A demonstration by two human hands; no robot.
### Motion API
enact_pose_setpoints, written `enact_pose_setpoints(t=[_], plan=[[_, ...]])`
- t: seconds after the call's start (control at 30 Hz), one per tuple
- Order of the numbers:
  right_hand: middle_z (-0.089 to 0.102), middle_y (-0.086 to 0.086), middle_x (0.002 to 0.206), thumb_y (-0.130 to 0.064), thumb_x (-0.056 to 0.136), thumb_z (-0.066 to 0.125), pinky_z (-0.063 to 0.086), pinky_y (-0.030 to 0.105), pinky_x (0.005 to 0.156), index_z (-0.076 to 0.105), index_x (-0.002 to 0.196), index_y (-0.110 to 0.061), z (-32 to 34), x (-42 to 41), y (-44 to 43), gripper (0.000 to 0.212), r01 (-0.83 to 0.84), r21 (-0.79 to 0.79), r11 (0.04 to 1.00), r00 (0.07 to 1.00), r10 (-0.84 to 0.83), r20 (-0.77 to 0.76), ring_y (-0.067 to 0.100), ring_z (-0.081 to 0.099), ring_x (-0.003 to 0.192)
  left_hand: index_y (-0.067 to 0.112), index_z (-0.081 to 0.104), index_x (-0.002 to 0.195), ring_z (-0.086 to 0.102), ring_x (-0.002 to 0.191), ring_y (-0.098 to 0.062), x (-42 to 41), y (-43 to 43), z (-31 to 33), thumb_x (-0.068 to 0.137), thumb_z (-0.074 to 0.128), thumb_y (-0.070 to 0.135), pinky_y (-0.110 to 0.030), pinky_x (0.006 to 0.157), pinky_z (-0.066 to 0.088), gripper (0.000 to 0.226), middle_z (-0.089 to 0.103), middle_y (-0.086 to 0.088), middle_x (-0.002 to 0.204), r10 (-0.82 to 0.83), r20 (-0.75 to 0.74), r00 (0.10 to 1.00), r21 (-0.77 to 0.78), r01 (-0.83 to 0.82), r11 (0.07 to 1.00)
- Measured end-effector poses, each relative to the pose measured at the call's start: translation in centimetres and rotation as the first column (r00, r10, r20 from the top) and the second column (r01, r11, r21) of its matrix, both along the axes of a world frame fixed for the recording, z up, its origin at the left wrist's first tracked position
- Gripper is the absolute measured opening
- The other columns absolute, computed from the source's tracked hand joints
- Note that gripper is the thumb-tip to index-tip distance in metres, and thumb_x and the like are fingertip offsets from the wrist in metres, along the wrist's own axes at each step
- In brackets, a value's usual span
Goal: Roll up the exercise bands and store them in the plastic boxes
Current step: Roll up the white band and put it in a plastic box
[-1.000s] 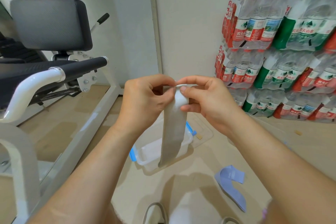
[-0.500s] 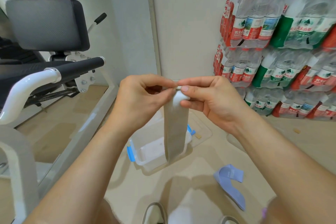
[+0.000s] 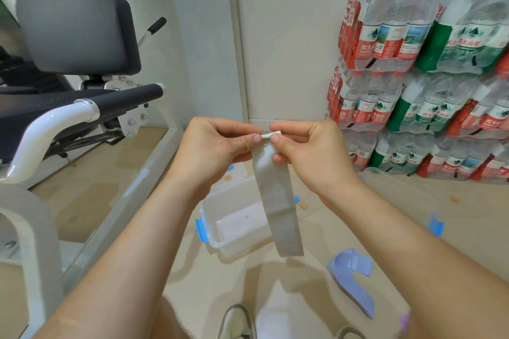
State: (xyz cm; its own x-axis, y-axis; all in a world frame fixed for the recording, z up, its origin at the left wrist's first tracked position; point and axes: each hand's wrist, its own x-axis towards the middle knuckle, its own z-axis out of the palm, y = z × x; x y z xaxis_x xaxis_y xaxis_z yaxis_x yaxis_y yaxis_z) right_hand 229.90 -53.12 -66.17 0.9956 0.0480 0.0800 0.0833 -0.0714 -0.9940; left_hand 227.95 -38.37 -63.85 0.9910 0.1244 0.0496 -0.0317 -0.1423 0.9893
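Observation:
A grey exercise band hangs from my fingertips at chest height, its top edge curled into a thin white roll. My left hand and my right hand both pinch that rolled top edge, thumbs and forefingers almost touching. Below the band, on the floor, stands an open clear plastic box with blue clips. A lilac exercise band lies loose on the floor to the right of the box.
A clear box lid with a blue clip lies on the floor under my right forearm. Stacked packs of water bottles fill the right wall. A white-framed exercise machine with black pads stands at left. My shoes show at the bottom.
The band's top edge has been curled into a tighter, thinner roll between my fingertips, and the hanging strip has swung slightly right. My hands stay at the same height.

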Motion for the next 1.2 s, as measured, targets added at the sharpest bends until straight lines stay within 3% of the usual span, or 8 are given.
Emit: enact_pose_setpoints(t=[0.23, 0.37, 0.47, 0.57, 0.67, 0.83, 1.03, 1.2], plan=[[0.075, 0.005, 0.09, -0.004, 0.085, 0.067, 0.053, 0.018, 0.062, 0.072, 0.101, -0.013, 0.4, -0.1, -0.2, 0.02, -0.047, 0.056, 0.997, 0.997, 0.05, -0.053, 0.013, 0.072, 0.08, 0.005, 0.074, 0.082, 0.068, 0.062, -0.007, -0.1, 0.5, 0.2, 0.073, 0.076, 0.0, -0.017, 0.062, 0.053, 0.01, 0.072, 0.001, 0.064, -0.01, -0.008, 1.0, 0.065, 0.011, 0.998], [0.074, 0.007, 0.084, -0.002, 0.085, 0.066, 0.055, 0.02, 0.058, 0.071, 0.094, -0.009, 0.8, -0.2, -0.5, 0.012, -0.092, 0.05, 0.994, 0.993, 0.096, -0.071, 0.014, 0.07, 0.074, 0.015, 0.075, 0.076, 0.067, 0.072, -0.016, -0.2, 0.4, 0.2, 0.07, 0.08, 0.004, -0.041, 0.079, 0.054, 0.013, 0.075, -0.008, 0.077, 0.026, -0.002, 1.0, 0.162, -0.025, 0.987], [0.073, 0.016, 0.086, -0.003, 0.086, 0.065, 0.054, 0.021, 0.054, 0.071, 0.09, -0.009, 1.1, -0.2, -0.8, 0.009, -0.126, 0.002, 0.992, 0.988, 0.126, -0.093, 0.016, 0.067, 0.07, 0.017, 0.075, 0.074, 0.068, 0.079, -0.036, -0.3, 0.2, 0.3, 0.07, 0.079, 0.004, -0.055, 0.078, 0.053, 0.013, 0.074, -0.012, 0.08, 0.054, 0.018, 0.998, 0.218, -0.057, 0.974], [0.071, 0.024, 0.088, -0.002, 0.084, 0.066, 0.051, 0.021, 0.05, 0.071, 0.085, -0.011, 1.1, -0.1, -1.1, 0.01, -0.135, -0.088, 0.987, 0.99, 0.129, -0.064, 0.019, 0.065, 0.068, 0.021, 0.075, 0.076, 0.07, 0.078, -0.023, -0.1, -0.2, 0.1, 0.072, 0.078, 0.004, -0.042, 0.075, 0.056, 0.017, 0.075, -0.001, 0.076, 0.049, 0.058, 0.997, 0.328, -0.066, 0.942], [0.072, 0.018, 0.082, -0.002, 0.083, 0.067, 0.05, 0.022, 0.05, 0.071, 0.081, -0.015, 1.0, 0.0, -1.1, 0.013, -0.113, -0.15, 0.982, 0.993, 0.108, -0.043, 0.025, 0.067, 0.066, 0.027, 0.073, 0.084, 0.069, 0.077, -0.007, -0.1, -0.6, 0.0, 0.075, 0.073, 0.007, -0.024, 0.075, 0.055, 0.022, 0.073, 0.008, 0.077, 0.016, 0.082, 0.997, 0.443, -0.05, 0.895], [0.073, 0.012, 0.076, -0.004, 0.082, 0.068, 0.038, 0.017, 0.039, 0.069, 0.079, -0.016, 1.3, -0.3, -1.3, 0.012, -0.147, -0.211, 0.966, 0.989, 0.14, -0.047, 0.017, 0.061, 0.06, 0.023, 0.071, 0.071, 0.059, 0.057, -0.007, -0.1, -0.7, 0.0, 0.071, 0.067, 0.01, -0.023, 0.057, 0.047, 0.014, 0.071, 0.004, 0.066, -0.037, 0.039, 0.999, 0.52, 0.012, 0.854], [0.072, 0.006, 0.076, -0.001, 0.081, 0.068, 0.035, 0.016, 0.038, 0.065, 0.082, -0.013, 1.6, -0.3, -1.5, 0.012, -0.198, -0.05, 0.979, 0.965, 0.185, -0.188, 0.012, 0.06, 0.056, 0.023, 0.073, 0.072, 0.07, 0.069, -0.014, -0.5, 0.0, 0.4, 0.072, 0.073, 0.008, -0.033, 0.069, 0.056, 0.015, 0.074, 0.003, 0.069, -0.05, 0.043, 0.998, 0.469, 0.024, 0.883], [0.068, 0.01, 0.083, 0.0, 0.081, 0.068, 0.034, 0.014, 0.036, 0.066, 0.085, -0.013, 1.6, -0.1, -1.6, 0.014, -0.228, 0.057, 0.972, 0.917, 0.234, -0.324, 0.015, 0.061, 0.057, 0.027, 0.072, 0.07, 0.066, 0.064, -0.001, -0.7, -0.5, 0.4, 0.072, 0.07, 0.007, -0.021, 0.065, 0.055, 0.02, 0.072, 0.01, 0.065, -0.008, 0.13, 0.992, 0.552, -0.065, 0.831]])
